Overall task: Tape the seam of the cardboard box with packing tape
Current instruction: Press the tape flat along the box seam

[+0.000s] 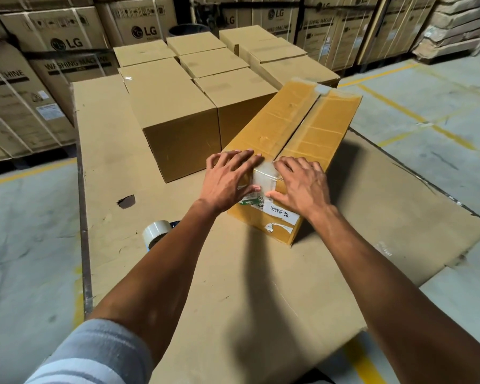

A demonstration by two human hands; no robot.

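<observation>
A long yellow-brown cardboard box (294,128) lies on flattened cardboard, its top seam running away from me under clear tape. My left hand (229,177) and my right hand (299,181) press flat on the box's near end, on either side of the seam. Their thumbs bear on the strip of clear tape (265,178) folded over the near edge. Both hands hold nothing, fingers spread. A roll of clear packing tape (155,231) lies on the cardboard to the left, partly hidden behind my left forearm.
Several plain closed cartons (175,106) stand in rows just beyond the box. Flattened cardboard sheets (117,162) cover the concrete floor (427,106), with a small hole (126,201) at left. Stacked washing-machine cartons (64,42) line the back wall.
</observation>
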